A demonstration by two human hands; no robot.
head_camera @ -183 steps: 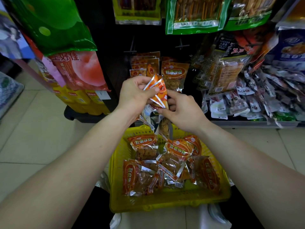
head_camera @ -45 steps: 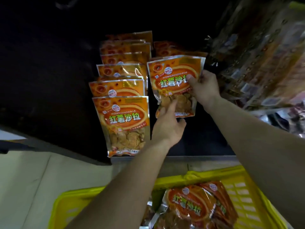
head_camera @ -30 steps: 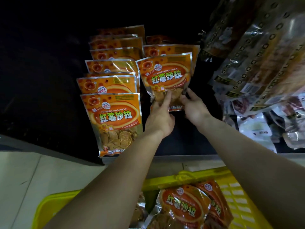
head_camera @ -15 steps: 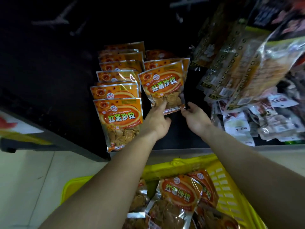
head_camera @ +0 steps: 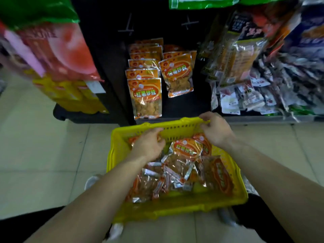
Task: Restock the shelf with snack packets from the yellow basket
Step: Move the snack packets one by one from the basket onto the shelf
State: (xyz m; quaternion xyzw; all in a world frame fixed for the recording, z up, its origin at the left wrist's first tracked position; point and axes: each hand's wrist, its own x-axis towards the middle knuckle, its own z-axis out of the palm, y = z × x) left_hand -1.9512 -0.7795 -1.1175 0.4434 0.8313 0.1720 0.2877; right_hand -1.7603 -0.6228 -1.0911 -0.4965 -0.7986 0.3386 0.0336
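Down in the lower half of the frame, both forearms reach forward over the yellow basket (head_camera: pixel 175 206), which sits on the tiled floor (head_camera: pixel 43 146) in front of the dark shelf (head_camera: pixel 184 106). The left hand (head_camera: pixel 149 146) hangs palm down inside the far left part of the basket, fingers curled downward over an orange packet whose edge shows beside it; whether it actually grips that packet cannot be told. The right hand (head_camera: pixel 216 132) is at the basket's far rim, right of center, thumb and fingers bent around the rim's top edge.

Between the hands lies an orange snack packet (head_camera: pixel 186 149) with green lettering, face up and tilted, its clear lower part showing pale round chips. More packets (head_camera: pixel 157 181) of the same kind are heaped below it, silver edges crossing one another.

On the shelf, in the upper center of the frame, matching packets stand in two rows running back. The left row's front packet (head_camera: pixel 147 98) stands upright near the shelf's edge; the right row's front packet (head_camera: pixel 177 75) stands further back and leans a little. Other bagged goods (head_camera: pixel 245 76) crowd the upper right.
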